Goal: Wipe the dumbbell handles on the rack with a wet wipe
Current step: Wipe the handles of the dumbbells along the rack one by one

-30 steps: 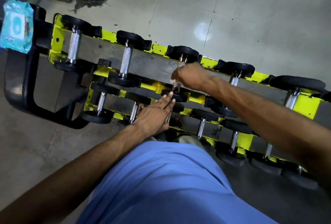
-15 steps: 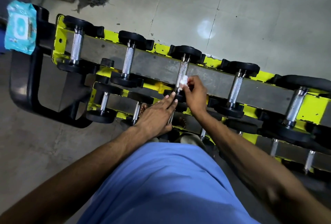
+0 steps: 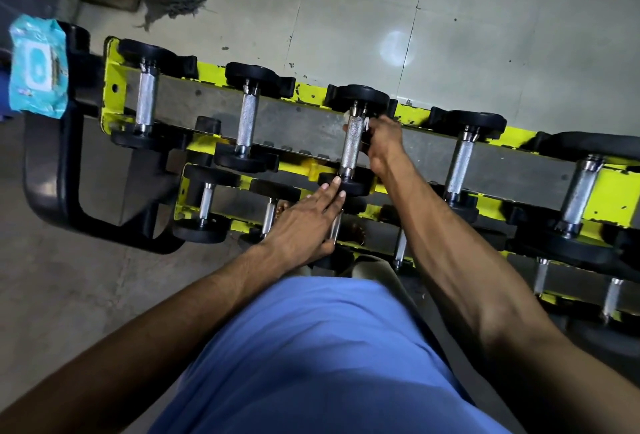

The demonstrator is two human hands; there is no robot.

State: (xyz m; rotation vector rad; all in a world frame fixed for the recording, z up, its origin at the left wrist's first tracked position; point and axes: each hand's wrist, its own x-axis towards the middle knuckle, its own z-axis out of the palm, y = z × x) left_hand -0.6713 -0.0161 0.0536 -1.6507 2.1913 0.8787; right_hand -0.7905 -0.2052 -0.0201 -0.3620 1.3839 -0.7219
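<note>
At centre frame the right hand (image 3: 382,142) has its grip pinching a white wet wipe (image 3: 365,124) round the 3rd knurled steel dumbbell handle (image 3: 352,149) on the yellow rack (image 3: 614,191). The left hand (image 3: 301,222), grip spread, touches its black head (image 3: 362,185). Probably 2 top-row handles and the lower row remain.

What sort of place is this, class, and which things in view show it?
Probably a gym's weights area: a yellow tiered rack holds rows of dumbbells with knurled steel handles, on a tiled floor. The right hand holds a wet wipe against one handle.
</note>
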